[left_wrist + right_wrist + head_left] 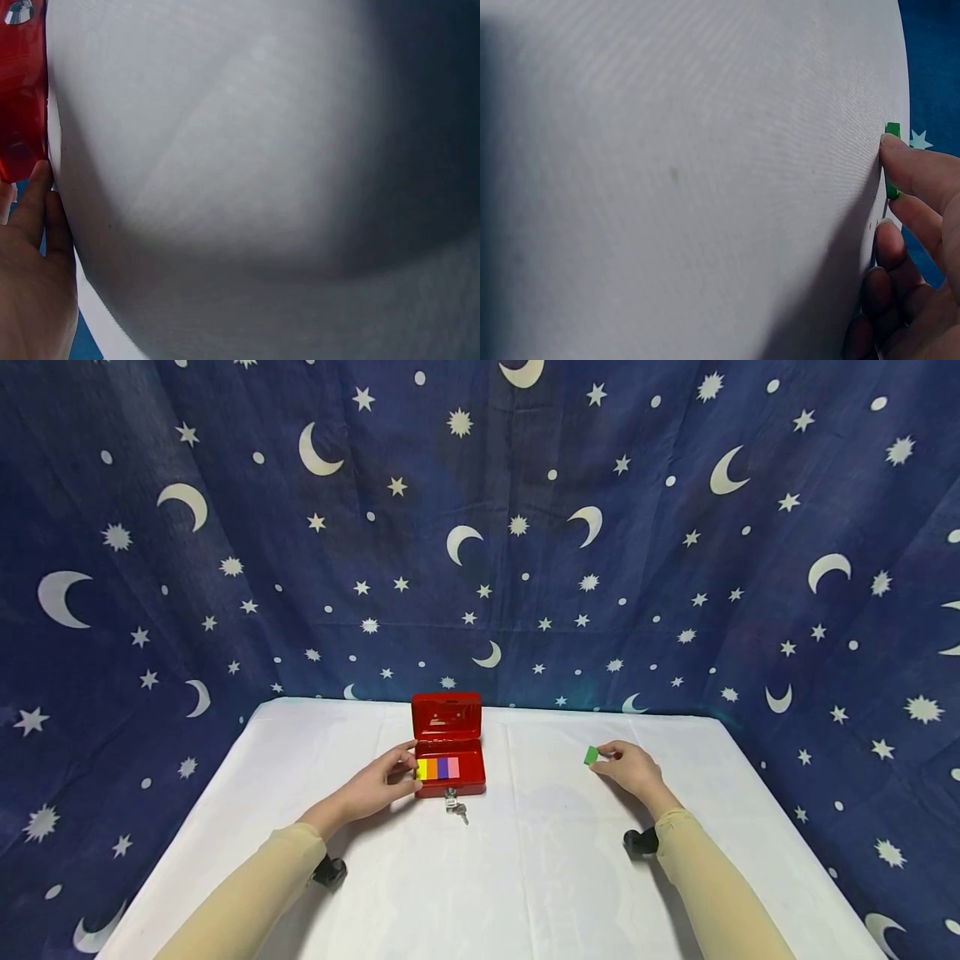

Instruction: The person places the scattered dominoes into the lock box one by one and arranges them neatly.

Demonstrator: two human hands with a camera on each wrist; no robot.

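Observation:
A small red metal cash box [471,767] stands on the table with its lid [447,714] raised. Inside it, a row of coloured blocks [442,767] shows yellow, orange, purple and pink. My left hand [375,787] holds the box's left end, thumb at the front corner and index finger near the back. In the left wrist view a fingertip touches the red box [22,97]. Off to the right, my right hand [632,770] pinches a green block [591,755] between thumb and fingers. The right wrist view shows this green block [893,161] edge-on.
A small padlock [451,800] hangs at the box's front, with keys [460,811] lying before it. White cloth covers the table [540,860]. Behind it hangs a dark blue curtain [517,560] with moons and stars.

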